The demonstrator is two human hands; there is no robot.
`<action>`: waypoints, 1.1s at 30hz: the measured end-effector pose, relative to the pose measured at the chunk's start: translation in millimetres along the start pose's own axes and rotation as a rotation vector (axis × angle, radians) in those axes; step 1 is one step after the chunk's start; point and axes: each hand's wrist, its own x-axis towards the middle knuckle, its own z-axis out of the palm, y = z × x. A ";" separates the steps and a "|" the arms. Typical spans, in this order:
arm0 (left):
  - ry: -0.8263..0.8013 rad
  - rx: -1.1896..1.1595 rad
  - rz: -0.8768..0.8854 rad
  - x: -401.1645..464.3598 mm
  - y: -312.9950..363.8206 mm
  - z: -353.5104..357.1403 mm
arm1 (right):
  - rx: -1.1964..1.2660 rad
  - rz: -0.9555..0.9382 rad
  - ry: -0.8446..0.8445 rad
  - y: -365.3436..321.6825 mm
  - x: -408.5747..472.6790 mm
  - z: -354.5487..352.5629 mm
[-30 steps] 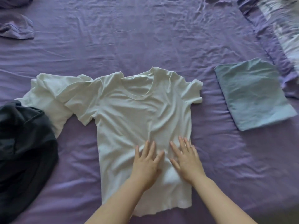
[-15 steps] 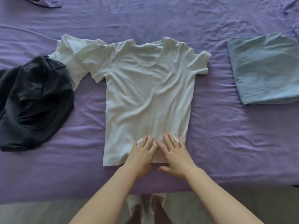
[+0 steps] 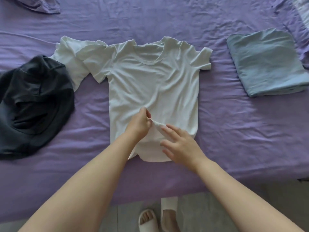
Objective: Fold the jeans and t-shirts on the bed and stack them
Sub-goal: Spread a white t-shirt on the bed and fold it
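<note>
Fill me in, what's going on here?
A person is working on a white short-sleeved t-shirt spread flat on the purple bedsheet. The left hand pinches a fold of fabric near the hem; the right hand hovers open beside it. A folded light-blue garment lies to the right, a crumpled dark garment to the left, unfolded.

My plain white t-shirt (image 3: 153,84), purple bed sheet (image 3: 234,139) under it, dark charcoal garment (image 3: 33,101), folded pale blue t-shirt (image 3: 265,62), my white slippers (image 3: 148,220), grey floor (image 3: 217,213)
</note>
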 end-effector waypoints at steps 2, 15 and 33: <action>-0.048 0.048 0.072 -5.7 -2.2 4.5 | -0.119 -0.047 -0.209 -2.2 -7.4 14.2; 0.079 0.603 0.574 -77.8 -29.9 52.0 | 0.105 0.096 0.013 0.7 -34.0 16.3; -0.090 0.512 0.345 -94.5 -37.8 53.9 | 0.155 0.691 0.168 32.3 -72.1 -15.7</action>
